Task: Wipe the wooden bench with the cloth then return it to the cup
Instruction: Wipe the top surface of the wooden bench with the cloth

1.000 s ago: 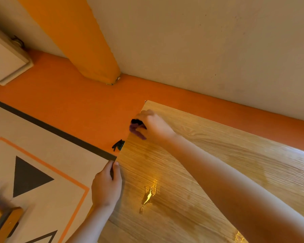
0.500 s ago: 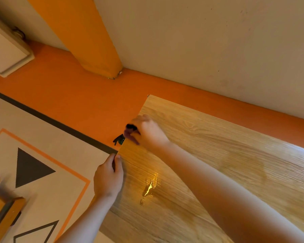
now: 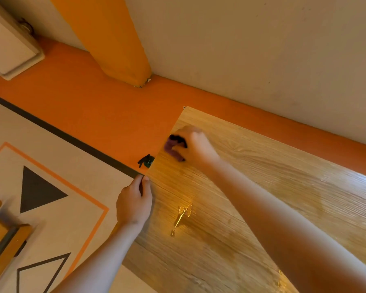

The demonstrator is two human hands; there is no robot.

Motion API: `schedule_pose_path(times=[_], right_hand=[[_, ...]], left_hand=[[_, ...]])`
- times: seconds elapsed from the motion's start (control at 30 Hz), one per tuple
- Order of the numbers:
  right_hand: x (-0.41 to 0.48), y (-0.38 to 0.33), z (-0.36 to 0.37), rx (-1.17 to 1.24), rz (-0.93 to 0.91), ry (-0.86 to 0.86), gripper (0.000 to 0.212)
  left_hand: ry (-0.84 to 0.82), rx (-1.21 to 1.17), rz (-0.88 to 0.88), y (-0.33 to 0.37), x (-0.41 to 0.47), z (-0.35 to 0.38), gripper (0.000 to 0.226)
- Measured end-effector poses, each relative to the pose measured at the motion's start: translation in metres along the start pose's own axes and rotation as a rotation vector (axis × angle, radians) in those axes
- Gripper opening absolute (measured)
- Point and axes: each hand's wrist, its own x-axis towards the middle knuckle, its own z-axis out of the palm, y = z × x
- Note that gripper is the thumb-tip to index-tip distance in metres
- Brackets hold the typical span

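Right hand (image 3: 195, 146) — fingers curled round the cloth (image 3: 171, 144) — presses the bench (image 3: 262, 187); left hand (image 3: 133, 204) pinches its edge.

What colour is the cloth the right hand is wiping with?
The cloth is dark purplish-maroon with a black part; it shows in the head view, though motion-blurred.

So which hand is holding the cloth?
The right hand, gripping the dark purplish cloth on the wooden bench near its far corner. The left hand only grips the bench's side edge.
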Motion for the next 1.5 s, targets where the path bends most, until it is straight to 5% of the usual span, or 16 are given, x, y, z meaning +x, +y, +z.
schedule_pose_path(times=[0.1, 0.33, 0.6, 0.8, 0.97, 1.07, 1.13, 1.3, 1.5], right_hand=[[0.002, 0.001, -0.002, -0.064, -0.056, -0.041, 0.011], [0.013, 0.028, -0.084, -0.017, 0.191, 0.262, 0.016], [-0.015, -0.015, 0.014, -0.054, -0.139, -0.160, 0.013], [0.029, 0.039, -0.034, -0.175, 0.001, 0.101, 0.016], [0.028, 0.018, -0.034, -0.137, -0.009, 0.111, 0.016], [0.018, 0.004, -0.029, -0.056, 0.011, 0.073, 0.021], [0.013, -0.004, -0.010, -0.082, 0.030, 0.028, 0.021], [-0.019, -0.040, 0.053, -0.059, -0.139, -0.183, 0.021], [-0.003, -0.034, 0.021, -0.044, -0.113, -0.113, 0.019]], left_hand=[[0.013, 0.008, 0.007, 0.001, 0.000, 0.000, 0.030], [0.054, 0.043, -0.001, 0.000, 0.000, 0.003, 0.036], [0.100, 0.070, -0.006, -0.001, 0.000, 0.006, 0.034], [0.130, 0.067, 0.007, 0.001, -0.002, 0.004, 0.038], [0.144, 0.264, -0.101, -0.007, -0.028, -0.007, 0.039], [0.310, 0.271, -0.234, -0.030, -0.079, -0.010, 0.031], [0.404, 0.198, -0.387, -0.032, -0.113, 0.000, 0.043], [0.452, -0.489, -0.701, -0.011, -0.131, 0.020, 0.048], [0.478, -0.407, -0.655, -0.014, -0.133, 0.020, 0.043]])
